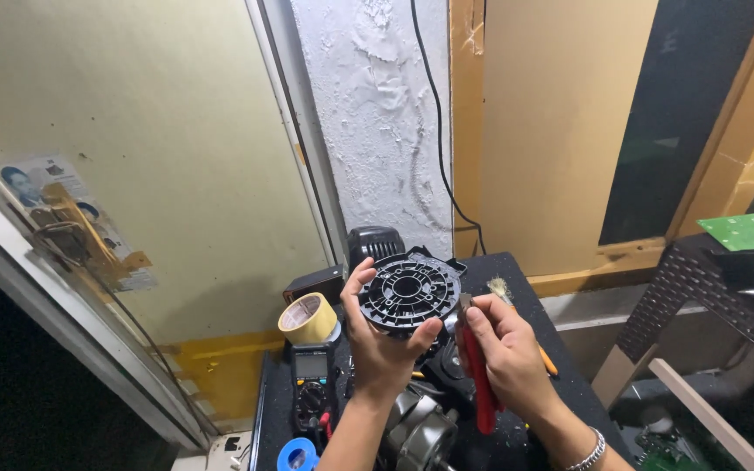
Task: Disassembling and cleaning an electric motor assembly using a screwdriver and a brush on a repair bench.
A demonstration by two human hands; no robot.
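Cramped corner, dark worktable (530, 292) against a flaky white wall. Round black plastic disc (409, 294) is held up above the table, ribbed face tilted toward the camera, hub hole centred; being round, it has no long axis. Left hand (377, 344) clamps it, thumb on the lower rim, fingers curled over the left edge. Right hand (503, 349) is closed around red-handled pliers (478, 375), tip at the disc's right rim. Nearby: tape roll (307, 317) on a multimeter (311, 384), brush (501, 289), motor (416, 432) below, black cable (438, 131).
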